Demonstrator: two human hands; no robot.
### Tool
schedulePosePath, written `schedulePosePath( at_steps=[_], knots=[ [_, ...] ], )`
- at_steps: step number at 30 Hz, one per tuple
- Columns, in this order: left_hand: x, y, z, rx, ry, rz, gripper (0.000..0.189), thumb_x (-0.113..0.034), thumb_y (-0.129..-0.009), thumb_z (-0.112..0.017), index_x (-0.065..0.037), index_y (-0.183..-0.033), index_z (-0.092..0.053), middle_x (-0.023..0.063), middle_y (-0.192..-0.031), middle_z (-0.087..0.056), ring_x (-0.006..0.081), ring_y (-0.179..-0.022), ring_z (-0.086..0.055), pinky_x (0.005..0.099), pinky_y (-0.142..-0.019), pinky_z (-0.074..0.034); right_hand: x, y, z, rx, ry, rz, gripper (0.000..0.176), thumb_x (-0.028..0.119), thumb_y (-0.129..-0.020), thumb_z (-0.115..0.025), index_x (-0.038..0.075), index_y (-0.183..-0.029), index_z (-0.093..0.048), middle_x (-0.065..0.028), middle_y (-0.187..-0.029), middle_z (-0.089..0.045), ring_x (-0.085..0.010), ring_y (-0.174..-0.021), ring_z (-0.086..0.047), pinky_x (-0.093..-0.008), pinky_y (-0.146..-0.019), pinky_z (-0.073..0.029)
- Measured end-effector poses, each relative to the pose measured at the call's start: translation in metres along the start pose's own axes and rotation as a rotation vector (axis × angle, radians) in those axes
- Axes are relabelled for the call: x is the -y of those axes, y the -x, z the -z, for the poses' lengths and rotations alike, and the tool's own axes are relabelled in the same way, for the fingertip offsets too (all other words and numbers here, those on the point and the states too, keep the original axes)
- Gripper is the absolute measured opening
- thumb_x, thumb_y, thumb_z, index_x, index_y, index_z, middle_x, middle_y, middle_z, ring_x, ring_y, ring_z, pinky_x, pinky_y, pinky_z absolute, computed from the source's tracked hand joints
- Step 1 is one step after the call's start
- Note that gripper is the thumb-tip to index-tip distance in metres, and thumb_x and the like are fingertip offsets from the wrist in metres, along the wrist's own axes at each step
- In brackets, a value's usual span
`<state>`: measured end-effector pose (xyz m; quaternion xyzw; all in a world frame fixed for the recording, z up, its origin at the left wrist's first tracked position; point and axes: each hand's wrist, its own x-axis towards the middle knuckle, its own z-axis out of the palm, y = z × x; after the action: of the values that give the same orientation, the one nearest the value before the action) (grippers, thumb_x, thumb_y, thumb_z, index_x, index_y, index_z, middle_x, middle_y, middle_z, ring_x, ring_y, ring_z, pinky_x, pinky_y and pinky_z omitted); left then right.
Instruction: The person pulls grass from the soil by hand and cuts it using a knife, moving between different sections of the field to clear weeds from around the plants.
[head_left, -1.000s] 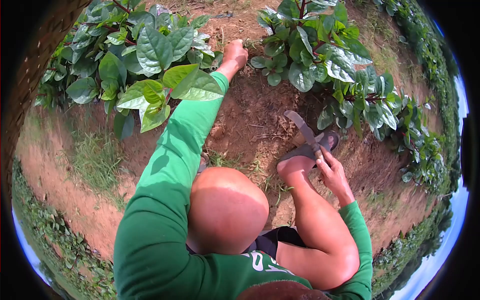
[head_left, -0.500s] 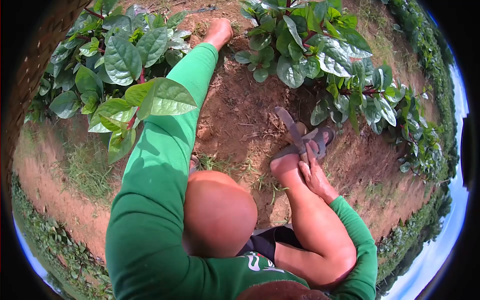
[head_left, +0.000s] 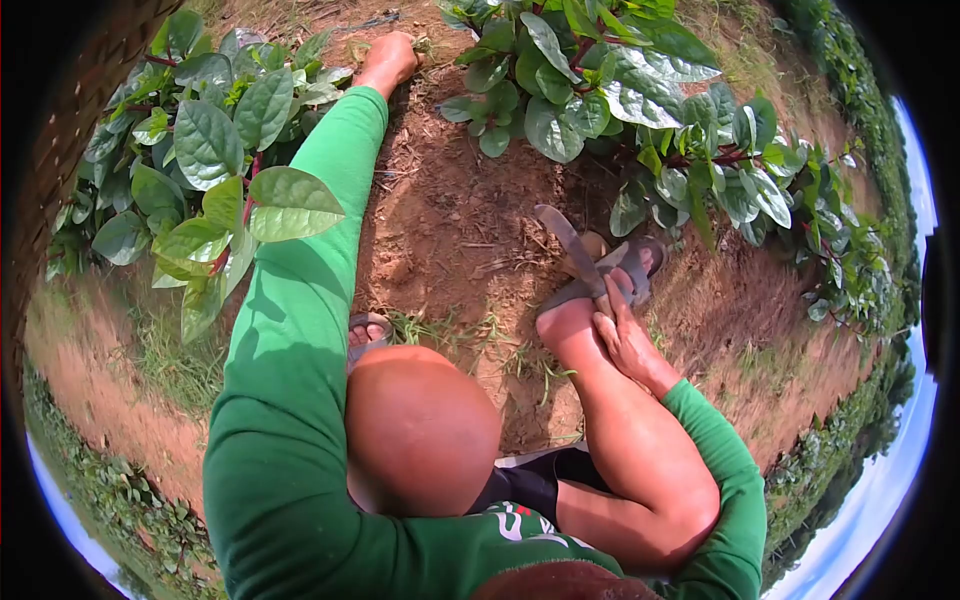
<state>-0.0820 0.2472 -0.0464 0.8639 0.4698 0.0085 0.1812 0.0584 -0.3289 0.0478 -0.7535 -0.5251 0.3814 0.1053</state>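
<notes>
My left hand [head_left: 390, 62], its arm stretched far forward, is closed low over the soil between two leafy plants. A small tuft of weeds [head_left: 424, 46] pokes out at its fingers; the rest of the grip is hidden. By my right ankle, my right hand [head_left: 630, 345] is wrapped around the handle of a knife [head_left: 572, 242]. Its worn blade points up and left, above the ground and beside my sandal [head_left: 632, 268]. The left leafy plant [head_left: 210, 145] overlaps my left sleeve, and the right leafy plant [head_left: 580, 90] stands beyond the knife.
Reddish soil [head_left: 450, 190] with dry bits lies between the plants. Short grass [head_left: 480, 335] grows between my feet, and more grass [head_left: 180, 350] at the left. A woven brim [head_left: 70, 130] borders the upper left. Further plant rows [head_left: 870, 180] run along the edges.
My left hand has shifted left and slightly farther forward, and the weed tuft now shows at its right side. My right hand keeps the knife in nearly the same place. The view has shifted a little.
</notes>
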Motion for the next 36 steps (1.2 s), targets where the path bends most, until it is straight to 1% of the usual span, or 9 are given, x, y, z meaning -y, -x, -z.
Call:
schedulePosePath(
  at_steps=[4,9,15,19,24,28,30,32,36],
  knots=[
    [0.007,-0.001,-0.005,-0.134,0.163,0.114,0.048,-0.043,-0.090,-0.077,-0.007,-0.122,-0.072,0.0239,-0.115,-0.073,0.0414,-0.113,-0.069,0.0486,-0.094,-0.054,0.008,-0.001,0.005,0.040,-0.143,-0.147,0.064,0.028,-0.107,-0.047,0.004,-0.161,-0.021,-0.0325,-0.152,-0.042,-0.0517,-0.129,-0.053,-0.0495,-0.107,-0.046],
    [0.016,0.051,-0.011,-0.126,0.600,0.132,0.034,-0.035,-0.094,-0.078,-0.003,-0.102,-0.072,0.0019,-0.076,-0.064,0.0146,-0.068,-0.051,0.0371,-0.064,-0.044,0.009,0.002,0.006,0.001,-0.230,-0.100,0.065,0.029,-0.107,-0.048,0.004,-0.161,-0.021,-0.0350,-0.149,-0.045,-0.0523,-0.132,-0.050,-0.0490,-0.110,-0.043],
    [-0.028,0.273,0.015,0.216,0.964,0.078,0.017,-0.022,-0.097,-0.072,-0.007,-0.104,-0.072,-0.0056,-0.073,-0.057,0.0089,-0.066,-0.048,0.0309,-0.060,-0.040,-0.005,0.003,0.000,-0.045,-0.186,-0.023,0.070,0.035,-0.106,-0.049,0.002,-0.162,-0.021,-0.0332,-0.158,-0.035,-0.0494,-0.146,-0.037,-0.0465,-0.119,-0.034],
    [0.040,0.376,-0.025,0.301,0.957,0.143,0.014,-0.019,-0.097,-0.071,-0.011,-0.108,-0.072,-0.0031,-0.077,-0.060,0.0078,-0.067,-0.049,0.0314,-0.062,-0.043,0.000,0.004,0.003,-0.142,-0.200,0.059,0.066,0.028,-0.103,-0.055,-0.001,-0.158,-0.033,-0.0318,-0.160,-0.035,-0.0445,-0.148,-0.038,-0.0430,-0.119,-0.034],
    [0.115,0.474,0.061,0.123,0.651,0.425,0.037,-0.025,-0.096,-0.075,0.002,-0.121,-0.067,0.0070,-0.101,-0.073,0.0157,-0.086,-0.062,0.0365,-0.082,-0.051,0.016,0.004,0.040,-0.166,-0.043,0.090,0.061,0.021,-0.098,-0.062,0.003,-0.154,-0.045,-0.0265,-0.141,-0.060,-0.0404,-0.134,-0.056,-0.0421,-0.111,-0.043],
    [0.208,0.530,0.142,0.025,0.602,0.530,0.041,-0.020,-0.095,-0.076,-0.010,-0.133,-0.066,-0.0016,-0.084,-0.063,0.0088,-0.074,-0.052,0.0304,-0.067,-0.046,0.072,0.021,0.081,-0.134,0.032,0.146,0.058,0.020,-0.096,-0.065,0.004,-0.151,-0.050,-0.0252,-0.131,-0.067,-0.0358,-0.123,-0.065,-0.0409,-0.104,-0.048],
    [0.277,0.563,0.182,-0.114,0.519,0.546,0.090,-0.037,-0.079,-0.090,-0.005,-0.151,-0.047,0.0196,-0.135,-0.063,0.0259,-0.114,-0.065,0.0364,-0.090,-0.055,0.105,0.035,0.097,-0.096,0.047,0.144,0.057,0.018,-0.095,-0.065,0.002,-0.148,-0.052,-0.0240,-0.126,-0.070,-0.0301,-0.119,-0.068,-0.0391,-0.102,-0.049],
    [0.353,0.601,0.207,-0.160,0.065,0.952,0.124,-0.043,-0.075,-0.091,0.001,-0.163,-0.015,0.0296,-0.168,-0.013,0.0425,-0.136,-0.052,0.0464,-0.112,-0.045,0.113,0.045,0.106,-0.126,0.026,0.194,0.058,0.017,-0.095,-0.065,0.002,-0.150,-0.051,-0.0217,-0.129,-0.069,-0.0266,-0.117,-0.067,-0.0374,-0.102,-0.049],
    [0.415,0.643,0.277,-0.307,0.221,0.803,0.079,-0.032,-0.084,-0.084,0.003,-0.147,-0.050,0.0244,-0.142,-0.060,0.0310,-0.125,-0.063,0.0396,-0.106,-0.049,0.122,0.076,0.123,-0.180,-0.006,0.217,0.059,0.017,-0.095,-0.065,0.001,-0.150,-0.051,-0.0132,-0.124,-0.071,-0.0182,-0.106,-0.065,-0.0324,-0.096,-0.050]
  ],
)
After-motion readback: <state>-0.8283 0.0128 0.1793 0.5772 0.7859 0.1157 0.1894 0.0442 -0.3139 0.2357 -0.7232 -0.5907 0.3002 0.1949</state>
